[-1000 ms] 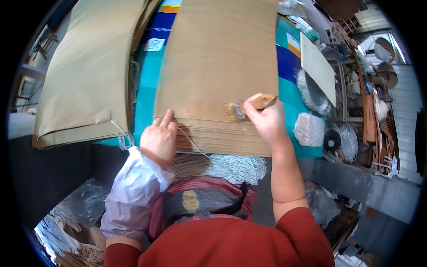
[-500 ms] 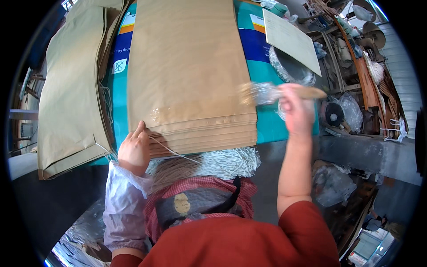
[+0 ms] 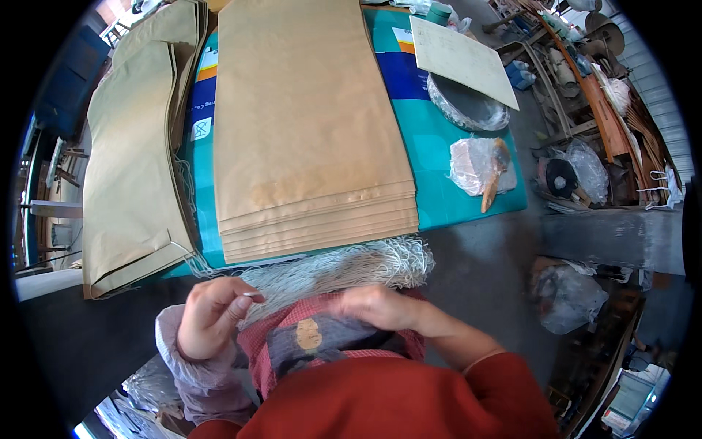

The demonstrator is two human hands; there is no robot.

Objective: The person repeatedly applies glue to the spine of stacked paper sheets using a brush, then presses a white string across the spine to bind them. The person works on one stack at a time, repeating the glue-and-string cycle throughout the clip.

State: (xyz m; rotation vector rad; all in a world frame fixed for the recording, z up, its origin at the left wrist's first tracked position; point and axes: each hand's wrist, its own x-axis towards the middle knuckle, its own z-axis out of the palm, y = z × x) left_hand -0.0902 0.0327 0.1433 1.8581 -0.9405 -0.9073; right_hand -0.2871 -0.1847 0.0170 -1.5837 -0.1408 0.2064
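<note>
My left hand is raised at the front left of the bundle of white strings, thumb and forefinger pinched together. A pale speck shows at its fingertips, too small to name. My right hand is over my lap at the near side of the strings, its fingers smeared by motion. Behind the bundle lies a stack of brown paper bags, the near edges fanned out in steps, with a wet glossy band across the top one. A wooden-handled brush rests on a plastic-wrapped block to the right.
More brown bags with strings at their near ends lie on the left. A plastic-lined round basin, partly covered by a pale board, stands at the back right of the teal-and-blue table cover. Cluttered shelving is farther right.
The brush has left my right hand and lies on the wrapped block. Both hands have moved back from the stack toward my lap, the right one inward. The string at my left hand no longer crosses the bags.
</note>
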